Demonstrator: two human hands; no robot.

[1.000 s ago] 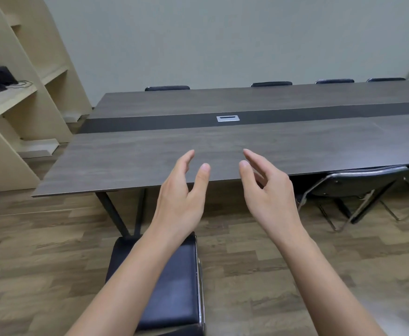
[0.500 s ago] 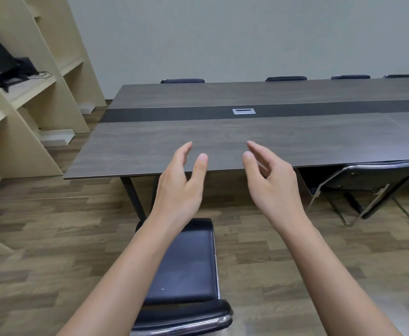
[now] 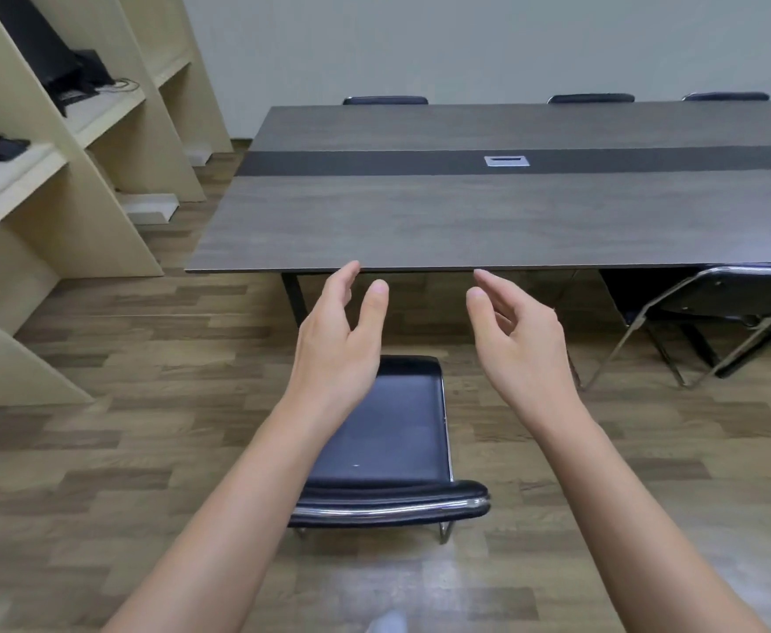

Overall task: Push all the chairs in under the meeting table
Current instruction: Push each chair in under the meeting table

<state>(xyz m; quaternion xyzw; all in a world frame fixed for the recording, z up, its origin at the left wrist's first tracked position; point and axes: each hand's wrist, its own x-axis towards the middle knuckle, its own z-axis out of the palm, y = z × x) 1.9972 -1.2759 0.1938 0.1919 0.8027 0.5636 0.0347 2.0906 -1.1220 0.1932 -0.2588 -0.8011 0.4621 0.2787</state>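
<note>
Black chair point(image 3: 393, 431) below both grips, clear of table point(image 3: 466, 221); left hand point(image 3: 338, 344) and right hand point(image 3: 520, 344) spread apart (holding nothing).

Black chair point(image 3: 393, 431), grey woodgrain table point(image 3: 420, 221) with dark centre stripe.

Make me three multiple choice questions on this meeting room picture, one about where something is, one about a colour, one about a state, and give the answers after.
1. Where is the nearest chair?
A. Tucked under the meeting table
B. On the floor, clear of the meeting table
C. On the shelves

2. What colour is its seat?
A. Black
B. Red
C. White

3. What are the left hand and right hand doing?
A. Gripping the backrest
B. Pressing on the tabletop
C. Open, holding nothing

Answers: B, floor shows between its seat and the table edge; A, the cushion is black; C, fingers spread in the air above the chair.
</note>
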